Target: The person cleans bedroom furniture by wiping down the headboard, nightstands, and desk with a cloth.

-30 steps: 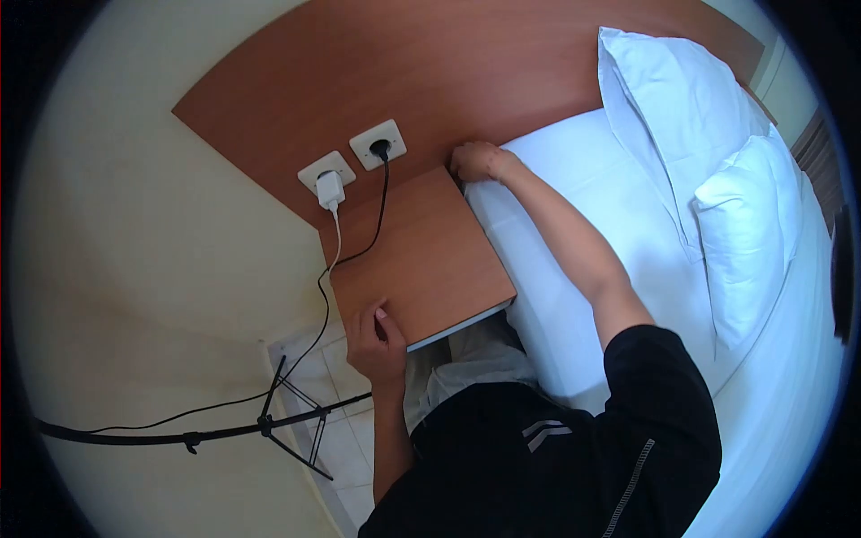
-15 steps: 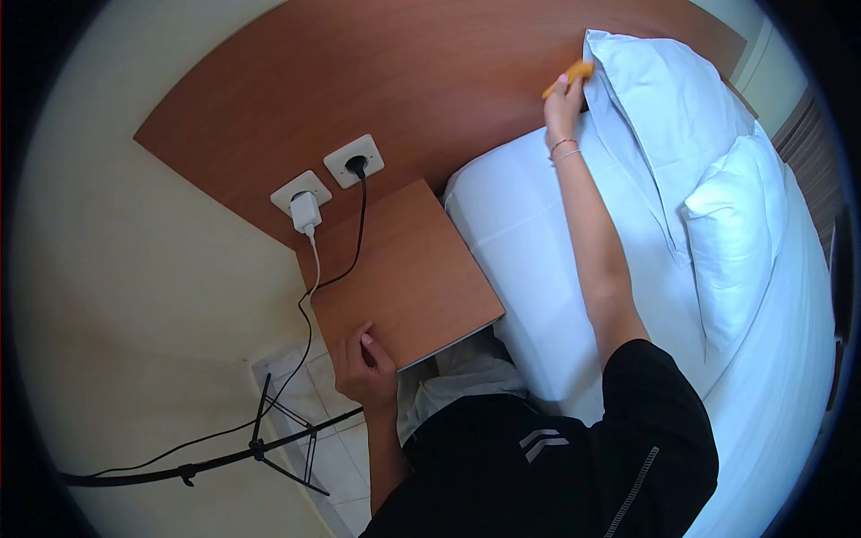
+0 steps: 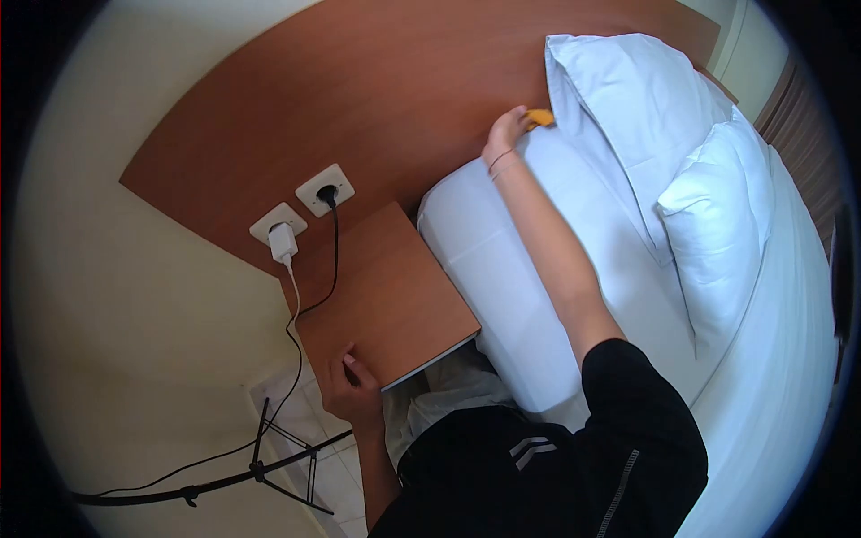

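My right hand (image 3: 506, 139) is closed on an orange cloth (image 3: 539, 118) against the wooden headboard (image 3: 404, 81), just above the mattress edge and left of a white pillow (image 3: 628, 99). Part of the cloth is hidden behind the fingers. My left hand (image 3: 352, 387) rests at the near left edge of the wooden nightstand (image 3: 386, 296), its fingers curled and the thumb close to them; nothing shows in it.
Two wall sockets hold a white charger (image 3: 282, 240) and a black plug (image 3: 328, 195), their cables running down across the nightstand's left side. A black stand (image 3: 258, 468) is at the lower left. A second pillow (image 3: 717, 224) lies on the bed (image 3: 502, 287).
My right hand rose from the gap beside the nightstand to the pillow, the orange cloth coming into sight, then moved back left and down along the headboard. The view has shifted; my left hand stays on the nightstand.
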A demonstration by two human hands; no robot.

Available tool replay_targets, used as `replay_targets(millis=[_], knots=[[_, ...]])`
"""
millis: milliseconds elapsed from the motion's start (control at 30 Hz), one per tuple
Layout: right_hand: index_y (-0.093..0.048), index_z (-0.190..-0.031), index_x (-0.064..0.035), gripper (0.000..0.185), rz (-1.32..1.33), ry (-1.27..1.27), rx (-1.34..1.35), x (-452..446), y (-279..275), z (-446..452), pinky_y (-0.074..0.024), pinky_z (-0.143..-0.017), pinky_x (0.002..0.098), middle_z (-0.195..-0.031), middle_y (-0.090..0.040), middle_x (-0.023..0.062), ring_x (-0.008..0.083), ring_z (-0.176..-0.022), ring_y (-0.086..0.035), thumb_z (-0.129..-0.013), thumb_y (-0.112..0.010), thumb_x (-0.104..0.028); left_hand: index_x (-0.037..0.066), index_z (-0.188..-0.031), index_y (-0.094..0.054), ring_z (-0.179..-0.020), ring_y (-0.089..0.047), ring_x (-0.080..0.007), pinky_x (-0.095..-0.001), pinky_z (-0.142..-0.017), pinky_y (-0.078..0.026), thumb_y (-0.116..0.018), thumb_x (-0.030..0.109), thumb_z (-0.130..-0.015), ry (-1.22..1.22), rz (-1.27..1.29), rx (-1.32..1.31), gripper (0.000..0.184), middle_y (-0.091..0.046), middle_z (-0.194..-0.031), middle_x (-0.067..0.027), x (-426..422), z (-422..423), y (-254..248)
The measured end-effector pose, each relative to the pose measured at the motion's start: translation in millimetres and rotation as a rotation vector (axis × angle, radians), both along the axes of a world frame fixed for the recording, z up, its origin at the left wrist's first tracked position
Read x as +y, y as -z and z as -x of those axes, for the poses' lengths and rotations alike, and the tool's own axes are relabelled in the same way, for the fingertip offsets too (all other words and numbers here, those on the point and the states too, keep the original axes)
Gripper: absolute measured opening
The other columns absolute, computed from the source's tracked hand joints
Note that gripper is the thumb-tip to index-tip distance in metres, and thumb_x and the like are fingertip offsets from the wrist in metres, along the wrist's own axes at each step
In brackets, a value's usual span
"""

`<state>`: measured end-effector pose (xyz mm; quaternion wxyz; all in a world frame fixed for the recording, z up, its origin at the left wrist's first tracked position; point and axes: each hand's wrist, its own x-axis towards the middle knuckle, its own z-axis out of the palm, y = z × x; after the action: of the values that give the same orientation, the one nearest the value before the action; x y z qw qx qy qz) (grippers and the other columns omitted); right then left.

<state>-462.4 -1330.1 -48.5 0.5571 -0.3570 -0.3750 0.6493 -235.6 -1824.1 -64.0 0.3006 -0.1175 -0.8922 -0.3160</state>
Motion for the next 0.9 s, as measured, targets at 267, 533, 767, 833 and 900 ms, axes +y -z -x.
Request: replay_targets(millis=[267, 533, 767, 833, 900], knots=[[-0.044, -0.153, -0.0116, 0.071, 0.463, -0.688, 0.124, -213, 11, 14, -0.0295, -0.120, 0.0392, -0.141, -0.053, 0.0048, 0.0146, -0.121, -0.048, -0.111, -0.035, -0.068, 0.007, -0.106, -0.078, -0.089, -0.073, -0.0306, -0.0405, -0.078, -0.058, -0.062, 0.009, -0.100, 0.015, 0.029, 0.061, 0.017, -0.074, -0.096, -0.0099, 2, 1, 0], [-0.002, -0.167, 0.0107, 0.087, -0.393, -0.081, 0.029, -88, -81, -9, 0.0027, -0.133, 0.0494, -0.176, 0.007, 0.0319, 0.0427, -0.165, 0.010, -0.115, -0.031, -0.053, 0.006, -0.107, -0.077, -0.097, -0.073, -0.0335, -0.0423, -0.084, -0.057, -0.062, 0.011, -0.101, 0.011, -0.032, -0.070, 0.017, -0.075, -0.104, -0.0127, 2, -4, -5], [-0.043, -0.161, -0.0033, 0.067, -1.926, 0.348, -0.485, -71, -141, -17, -0.0138, -0.127, 0.0683, -0.168, -0.021, 0.0387, 0.0533, -0.158, -0.016, -0.111, -0.048, -0.048, 0.006, -0.101, -0.076, -0.086, -0.071, -0.0326, -0.0419, -0.072, -0.056, -0.062, 0.008, -0.098, 0.014, 0.032, 0.037, 0.015, -0.072, -0.095, -0.0107, 1, 3, -1], [-0.049, -0.157, -0.0067, 0.065, -1.769, 0.382, -0.414, -45, -145, -12, -0.0151, -0.126, 0.0705, -0.168, -0.024, 0.0350, 0.0511, -0.159, -0.018, -0.109, -0.053, -0.050, 0.006, -0.101, -0.076, -0.086, -0.071, -0.0324, -0.0417, -0.073, -0.056, -0.061, 0.007, -0.098, 0.010, 0.025, 0.026, 0.015, -0.072, -0.094, -0.0110, 3, 2, -1], [-0.053, -0.157, -0.0186, 0.064, -0.990, 0.006, 0.141, -43, -150, 8, -0.0154, -0.125, 0.0725, -0.171, -0.026, 0.0263, 0.0458, -0.160, -0.021, -0.104, -0.061, -0.054, 0.005, -0.101, -0.076, -0.086, -0.071, -0.0324, -0.0417, -0.073, -0.056, -0.061, 0.006, -0.097, 0.003, 0.014, 0.014, 0.015, -0.073, -0.095, -0.0114, 4, 3, -3]])
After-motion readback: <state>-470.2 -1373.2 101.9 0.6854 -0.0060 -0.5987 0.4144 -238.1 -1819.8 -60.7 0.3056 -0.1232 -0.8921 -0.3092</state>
